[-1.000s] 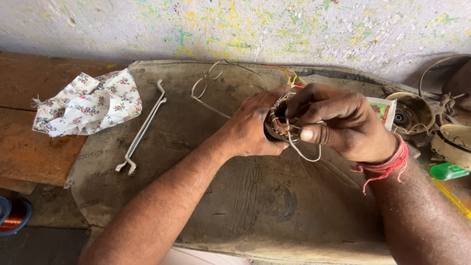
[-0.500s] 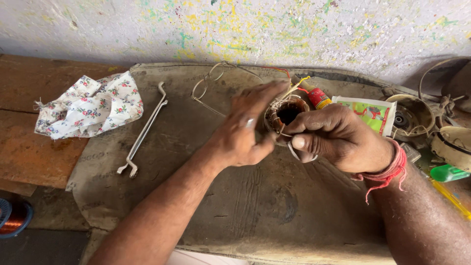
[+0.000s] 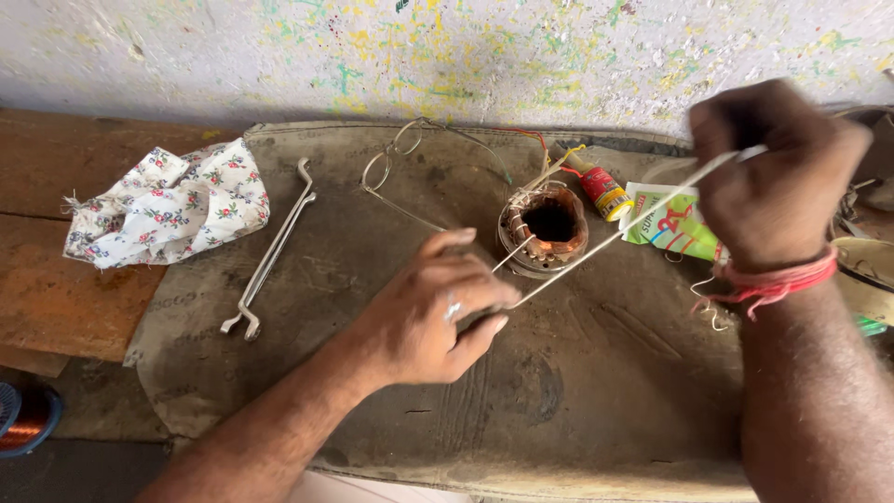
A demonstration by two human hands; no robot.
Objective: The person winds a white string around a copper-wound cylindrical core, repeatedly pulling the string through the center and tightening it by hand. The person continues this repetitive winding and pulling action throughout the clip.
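Note:
A round motor stator point(image 3: 545, 228) with copper windings lies on a grey mat point(image 3: 391, 391). A white cord point(image 3: 615, 237) runs taut across its front edge. My left hand point(image 3: 433, 312) pinches the cord's lower end just in front of the stator. My right hand point(image 3: 773, 172), with a red thread band at the wrist, grips the upper end, raised to the right of the stator. Both hands are apart from the stator itself.
A flowered cloth point(image 3: 168, 205) lies on the brown wooden bench at left. A metal spanner point(image 3: 270, 251) and wire spectacles point(image 3: 396, 158) rest on the mat. A small red-labelled tube point(image 3: 601, 186) and a green packet point(image 3: 675, 224) sit behind the stator. A copper wire spool point(image 3: 23, 419) shows at bottom left.
Both hands have come off the stator and drawn apart. The right hand rose to the right and the left pulled toward me, stretching the cord taut.

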